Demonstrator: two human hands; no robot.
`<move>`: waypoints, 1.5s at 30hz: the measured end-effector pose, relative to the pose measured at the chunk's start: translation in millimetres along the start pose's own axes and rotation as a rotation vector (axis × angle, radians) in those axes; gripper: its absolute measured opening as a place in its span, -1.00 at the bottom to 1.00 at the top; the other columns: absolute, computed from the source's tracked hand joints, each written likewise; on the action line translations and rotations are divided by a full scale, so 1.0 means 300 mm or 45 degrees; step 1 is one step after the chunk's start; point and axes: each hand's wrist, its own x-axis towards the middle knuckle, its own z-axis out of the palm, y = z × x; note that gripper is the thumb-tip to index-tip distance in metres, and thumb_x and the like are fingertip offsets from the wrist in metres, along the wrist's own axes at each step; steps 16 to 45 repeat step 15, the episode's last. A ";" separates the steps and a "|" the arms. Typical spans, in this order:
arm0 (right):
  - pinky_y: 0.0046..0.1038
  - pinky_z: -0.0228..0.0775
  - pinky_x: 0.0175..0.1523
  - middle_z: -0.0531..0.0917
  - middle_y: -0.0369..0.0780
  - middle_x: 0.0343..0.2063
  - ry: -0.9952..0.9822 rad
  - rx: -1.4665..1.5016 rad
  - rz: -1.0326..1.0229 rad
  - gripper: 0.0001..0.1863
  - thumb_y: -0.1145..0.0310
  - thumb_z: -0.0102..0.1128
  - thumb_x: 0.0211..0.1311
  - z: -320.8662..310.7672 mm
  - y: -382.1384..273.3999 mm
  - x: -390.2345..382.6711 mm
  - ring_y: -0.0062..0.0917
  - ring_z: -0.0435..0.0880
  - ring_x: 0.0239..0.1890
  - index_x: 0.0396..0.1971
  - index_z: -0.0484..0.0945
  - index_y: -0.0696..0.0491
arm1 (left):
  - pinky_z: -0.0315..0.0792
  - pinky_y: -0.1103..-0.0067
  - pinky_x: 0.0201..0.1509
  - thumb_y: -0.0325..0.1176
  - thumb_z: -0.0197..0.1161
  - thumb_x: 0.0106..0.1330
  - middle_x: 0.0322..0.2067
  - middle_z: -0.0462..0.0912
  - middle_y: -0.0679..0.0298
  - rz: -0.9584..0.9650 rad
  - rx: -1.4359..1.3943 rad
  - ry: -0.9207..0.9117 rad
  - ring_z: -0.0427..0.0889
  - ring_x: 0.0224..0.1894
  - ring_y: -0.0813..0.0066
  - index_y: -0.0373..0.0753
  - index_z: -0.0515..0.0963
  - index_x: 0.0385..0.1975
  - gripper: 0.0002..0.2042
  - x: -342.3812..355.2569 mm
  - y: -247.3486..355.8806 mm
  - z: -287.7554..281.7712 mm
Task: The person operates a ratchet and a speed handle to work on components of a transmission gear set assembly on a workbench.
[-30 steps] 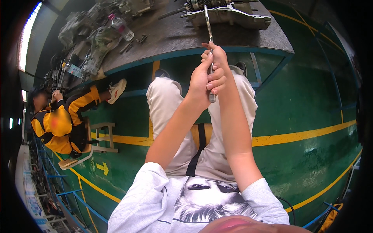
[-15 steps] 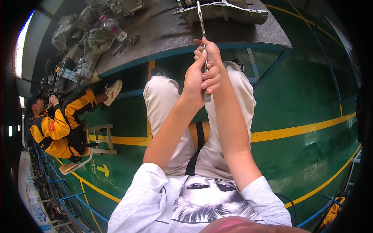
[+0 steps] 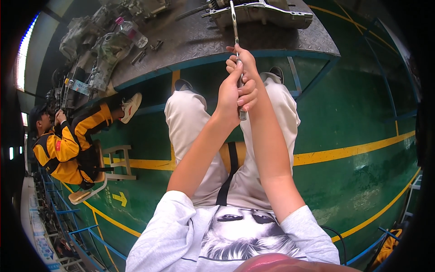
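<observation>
Both of my hands are wrapped round a long shiny metal bar (image 3: 235, 29), one above the other. My left hand (image 3: 232, 95) grips it at the near end, where a short squared tip sticks out below the fingers. Farther up the bar is my right hand (image 3: 244, 61), closed as well. From there the bar runs away over the table edge to an open cast-metal gearbox housing (image 3: 272, 17) with geared shafts (image 3: 217, 4) at its left. How the bar's far end meets the housing is cut off by the top of the picture.
The steel-topped workbench (image 3: 190, 41) has a blue frame. On its left lie more housings (image 3: 108, 54), a plastic bottle (image 3: 131, 32) and several loose bolts (image 3: 156, 45). A co-worker in yellow and black (image 3: 63, 149) sits at left on a chair (image 3: 122, 163).
My hands keep their grip and have shifted only very slightly with the bar. My left knee has edged outward a little.
</observation>
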 end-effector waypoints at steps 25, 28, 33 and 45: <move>-0.56 0.10 -0.66 0.22 -0.35 -0.77 -0.040 0.128 -0.039 -0.66 0.10 -0.12 0.30 -0.006 -0.045 0.027 -0.60 0.22 -0.76 -0.31 0.41 0.10 | 0.07 0.78 -0.89 -0.07 -0.20 0.39 -0.84 0.06 0.50 0.005 0.013 -0.064 0.04 -0.91 0.75 -0.13 0.16 -0.56 -0.67 0.033 0.014 -0.005; -0.56 0.10 -0.66 0.22 -0.35 -0.77 -0.040 0.128 -0.039 -0.66 0.10 -0.12 0.30 -0.006 -0.045 0.027 -0.60 0.22 -0.76 -0.31 0.41 0.10 | 0.07 0.78 -0.89 -0.07 -0.20 0.39 -0.84 0.06 0.50 0.005 0.013 -0.064 0.04 -0.91 0.75 -0.13 0.16 -0.56 -0.67 0.033 0.014 -0.005; -0.56 0.10 -0.66 0.22 -0.35 -0.77 -0.040 0.128 -0.039 -0.66 0.10 -0.12 0.30 -0.006 -0.045 0.027 -0.60 0.22 -0.76 -0.31 0.41 0.10 | 0.07 0.78 -0.89 -0.07 -0.20 0.39 -0.84 0.06 0.50 0.005 0.013 -0.064 0.04 -0.91 0.75 -0.13 0.16 -0.56 -0.67 0.033 0.014 -0.005; -0.56 0.10 -0.66 0.22 -0.35 -0.77 -0.040 0.128 -0.039 -0.66 0.10 -0.12 0.30 -0.006 -0.045 0.027 -0.60 0.22 -0.76 -0.31 0.41 0.10 | 0.07 0.78 -0.89 -0.07 -0.20 0.39 -0.84 0.06 0.50 0.005 0.013 -0.064 0.04 -0.91 0.75 -0.13 0.16 -0.56 -0.67 0.033 0.014 -0.005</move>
